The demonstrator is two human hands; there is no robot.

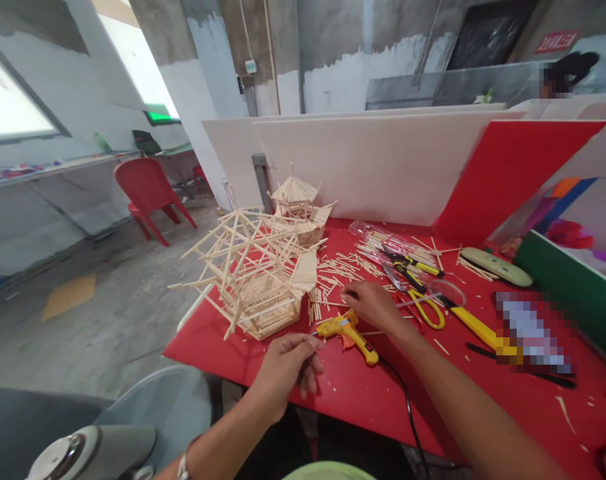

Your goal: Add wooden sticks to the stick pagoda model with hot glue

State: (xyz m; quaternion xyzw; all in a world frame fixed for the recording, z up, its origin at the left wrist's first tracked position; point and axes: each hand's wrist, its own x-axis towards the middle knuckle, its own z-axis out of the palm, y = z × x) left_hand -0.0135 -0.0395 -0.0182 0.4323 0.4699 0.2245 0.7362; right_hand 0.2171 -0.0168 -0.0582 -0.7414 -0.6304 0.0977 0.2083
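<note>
Left hand (285, 367) is curled, thumb and index close together by the nozzle (315, 333) of the yellow glue gun (360, 341), which lies on the desk (343, 387). Right hand (370, 305) bends down beside the loose sticks (340, 267), fingers bunched. Can't tell if either pinches anything. Open stick frame (263, 297) stands left of the gun. Looks like a stick-picking step; next move calls for a clean pinch, clear of the nozzle.
</note>
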